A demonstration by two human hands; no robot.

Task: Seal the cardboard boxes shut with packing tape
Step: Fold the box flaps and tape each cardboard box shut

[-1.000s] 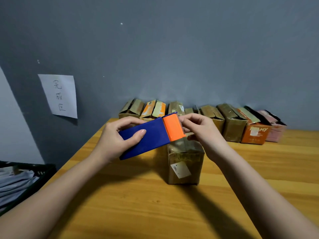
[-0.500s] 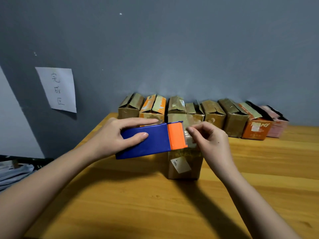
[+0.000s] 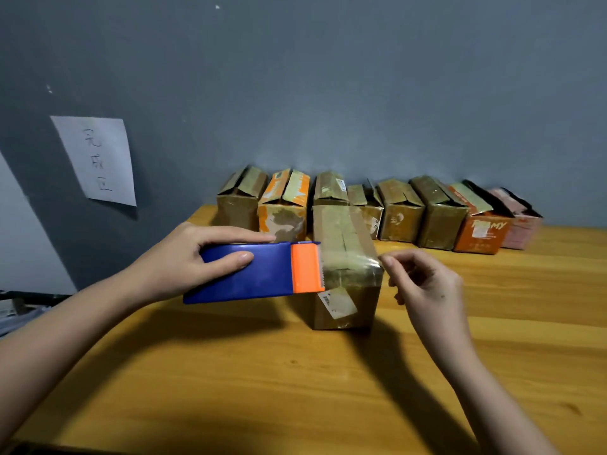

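left hand (image 3: 177,261): its grip is wrapped around the blue rectangular tape dispenser with an orange cutter end (image 3: 259,272), thumb on the near face, fingers over the top.
dispenser: level, orange end touching the left side of the small brown cardboard box (image 3: 345,270).
tape: a clear strip (image 3: 353,257) spans the box's near top edge.
right hand (image 3: 427,284): its grip is loosely curled just right of the box; whether it pinches the tape end cannot be told.
box: mid wooden counter (image 3: 262,372).
far row: cardboard boxes (image 3: 400,211) against the grey wall (image 3: 328,77).
paper sign (image 3: 98,159): on the wall, left.
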